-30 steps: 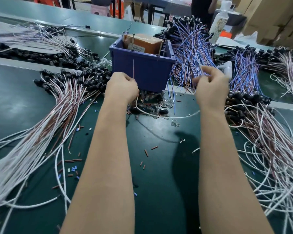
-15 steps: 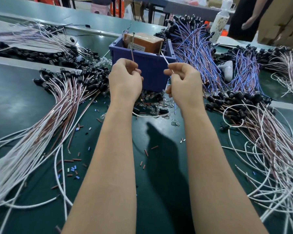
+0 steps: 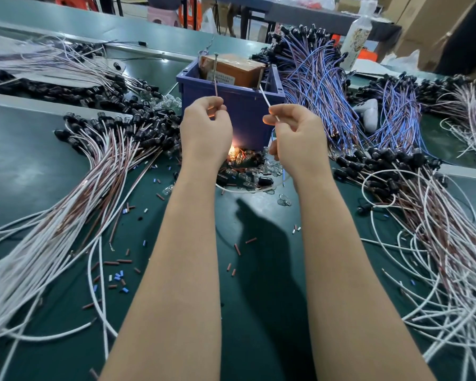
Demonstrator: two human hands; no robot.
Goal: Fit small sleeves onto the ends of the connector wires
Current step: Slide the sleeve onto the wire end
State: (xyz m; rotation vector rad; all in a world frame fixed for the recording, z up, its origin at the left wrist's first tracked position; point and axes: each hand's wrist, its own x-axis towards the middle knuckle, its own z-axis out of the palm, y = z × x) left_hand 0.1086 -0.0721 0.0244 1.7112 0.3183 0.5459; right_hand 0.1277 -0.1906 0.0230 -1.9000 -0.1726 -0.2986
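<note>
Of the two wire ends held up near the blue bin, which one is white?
The thin white wire end, pinched by the right hand and leaning left. The left hand pinches a reddish-brown wire end.

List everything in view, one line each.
Bin: one, blue, centre back.
Box: one, brown, inside bin.
White-brown wire bundles: several, left and right.
Blue wire bundles: several, back right.
Bulbs: pile, clear, in front of bin; one glows.
Tube bits: many, brown, blue and white, scattered on table.
Bottle: one, white, far back right.
Table: one, green.
Brown wire: one, raised before bin.
White wire: one, raised before bin.
Left hand: pinches brown wire.
Right hand: pinches white wire.
</note>
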